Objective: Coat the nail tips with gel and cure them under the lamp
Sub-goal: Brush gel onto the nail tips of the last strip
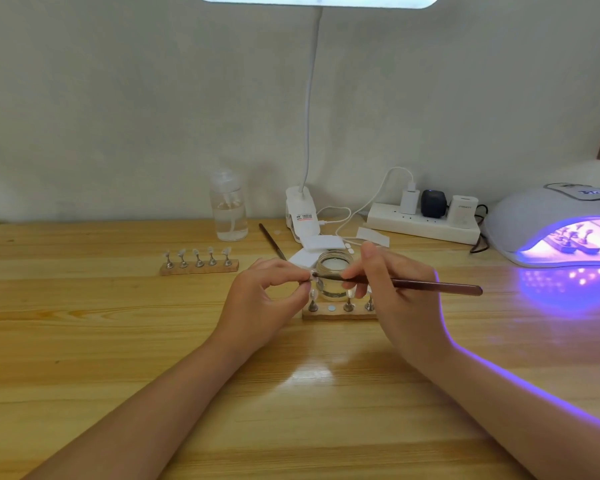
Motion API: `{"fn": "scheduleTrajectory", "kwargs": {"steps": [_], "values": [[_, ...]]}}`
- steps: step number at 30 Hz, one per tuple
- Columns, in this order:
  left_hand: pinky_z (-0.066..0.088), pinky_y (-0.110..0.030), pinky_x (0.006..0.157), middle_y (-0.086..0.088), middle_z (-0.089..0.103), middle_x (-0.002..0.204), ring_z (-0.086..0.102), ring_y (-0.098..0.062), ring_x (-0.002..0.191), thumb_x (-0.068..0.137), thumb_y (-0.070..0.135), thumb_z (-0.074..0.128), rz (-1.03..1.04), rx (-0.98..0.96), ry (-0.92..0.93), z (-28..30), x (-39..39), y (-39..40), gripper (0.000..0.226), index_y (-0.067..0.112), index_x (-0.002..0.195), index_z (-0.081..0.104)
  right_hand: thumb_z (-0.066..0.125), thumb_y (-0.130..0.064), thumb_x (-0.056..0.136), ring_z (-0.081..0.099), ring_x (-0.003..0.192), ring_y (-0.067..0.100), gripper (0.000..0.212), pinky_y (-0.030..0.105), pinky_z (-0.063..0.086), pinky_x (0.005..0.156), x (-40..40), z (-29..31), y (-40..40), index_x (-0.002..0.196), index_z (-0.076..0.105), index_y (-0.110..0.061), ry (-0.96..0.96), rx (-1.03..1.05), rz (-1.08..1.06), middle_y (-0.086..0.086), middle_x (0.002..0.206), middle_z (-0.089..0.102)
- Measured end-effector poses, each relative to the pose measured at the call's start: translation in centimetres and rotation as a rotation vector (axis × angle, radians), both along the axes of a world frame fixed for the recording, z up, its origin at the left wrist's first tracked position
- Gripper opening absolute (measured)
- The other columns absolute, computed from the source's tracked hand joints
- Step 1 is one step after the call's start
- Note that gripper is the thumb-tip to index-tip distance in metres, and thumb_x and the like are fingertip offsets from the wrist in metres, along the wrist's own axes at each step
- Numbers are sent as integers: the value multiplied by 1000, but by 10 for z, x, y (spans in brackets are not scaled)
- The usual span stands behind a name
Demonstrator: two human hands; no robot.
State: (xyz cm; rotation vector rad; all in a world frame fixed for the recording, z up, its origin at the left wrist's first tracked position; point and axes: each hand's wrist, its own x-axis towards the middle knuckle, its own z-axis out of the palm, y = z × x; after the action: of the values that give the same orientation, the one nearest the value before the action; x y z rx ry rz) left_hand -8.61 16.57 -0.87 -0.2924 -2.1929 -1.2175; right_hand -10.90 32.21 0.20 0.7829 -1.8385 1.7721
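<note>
My left hand (267,292) pinches a small nail tip (314,276) on its stand, lifted above the table. My right hand (395,289) grips a thin brown brush (430,285) like a pen, its bristle end touching that tip. Just behind sits an open glass gel jar (335,271). Below it lies a wooden holder strip (338,313) with three tip stands visible and one bare magnet spot. Another wooden strip (199,265) with several nail tips stands to the left. The curing lamp (555,226) glows purple at the right, with a strip of tips inside.
A clear pump bottle (228,211) stands at the back, beside a clip-on desk lamp (302,216) and a second brush (272,242). White pads (321,244) lie behind the jar. A power strip (423,226) with plugs runs along the wall.
</note>
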Motion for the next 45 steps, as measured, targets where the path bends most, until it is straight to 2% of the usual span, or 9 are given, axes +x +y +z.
{"fn": "scheduleTrajectory", "kwargs": {"steps": [7, 10, 13, 19, 24, 29, 37, 41, 45], "values": [[37, -4, 81, 20, 65, 77, 57, 1, 87, 75, 3, 70, -9, 14, -23, -1, 1, -1, 34, 37, 77, 67, 50, -33, 90, 58, 55, 3, 36, 11, 43, 57, 1, 2, -1, 65, 68, -13, -41, -40, -35, 1, 56, 62], [37, -5, 81, 19, 65, 77, 57, 0, 86, 75, 2, 70, -8, 20, -29, -1, 0, 0, 34, 37, 76, 67, 45, -37, 81, 57, 53, 2, 39, 11, 43, 52, 3, 2, -2, 65, 68, -10, -79, -16, -8, 1, 57, 62], [38, -5, 80, 19, 64, 76, 56, 0, 86, 74, 2, 70, -10, 27, -34, 0, 1, 0, 34, 36, 76, 67, 46, -33, 86, 55, 48, 3, 41, 15, 44, 50, 3, 3, 0, 60, 66, -9, -80, -85, 9, 3, 54, 63], [36, -3, 80, 17, 65, 77, 56, 0, 87, 75, 4, 69, -10, 20, -48, 0, 1, 0, 30, 34, 78, 68, 45, -33, 85, 59, 59, 1, 32, 8, 42, 59, 1, 4, -2, 67, 67, -18, -31, 37, -10, -14, 57, 62], [35, -3, 80, 17, 64, 75, 56, -1, 86, 75, 3, 69, -6, 27, -62, 0, 2, 0, 29, 32, 78, 68, 49, -30, 92, 57, 51, 4, 43, 15, 44, 55, 0, 1, 1, 58, 66, -10, -56, -53, -6, -2, 52, 62], [37, -5, 81, 16, 64, 76, 56, -1, 86, 75, 3, 69, -4, 26, -74, 1, 3, 0, 26, 29, 78, 70, 47, -33, 88, 59, 59, -1, 34, 7, 41, 59, -1, 2, -2, 66, 68, -15, -16, 29, -16, -13, 55, 61], [37, -5, 81, 14, 65, 78, 57, 0, 87, 76, 3, 69, -2, 45, -58, 1, 2, -1, 29, 32, 78, 68, 45, -29, 92, 53, 46, 5, 45, 16, 43, 52, -2, 2, 3, 54, 63, -12, -77, -104, -16, 9, 54, 61], [40, -8, 82, 8, 67, 85, 60, -5, 88, 73, 3, 72, -4, 76, -3, 2, 1, -1, 19, 20, 80, 72, 44, -37, 85, 57, 52, 6, 40, 15, 45, 56, -1, 3, 2, 62, 66, -13, -108, -127, -41, 6, 58, 64], [42, -5, 76, 11, 68, 81, 63, 1, 81, 73, 4, 72, -32, 134, 2, 3, 1, -1, 17, 20, 77, 71, 46, -29, 90, 58, 56, 2, 34, 12, 45, 59, 0, 2, 1, 64, 66, -19, -58, -80, -57, 4, 60, 64]]}}
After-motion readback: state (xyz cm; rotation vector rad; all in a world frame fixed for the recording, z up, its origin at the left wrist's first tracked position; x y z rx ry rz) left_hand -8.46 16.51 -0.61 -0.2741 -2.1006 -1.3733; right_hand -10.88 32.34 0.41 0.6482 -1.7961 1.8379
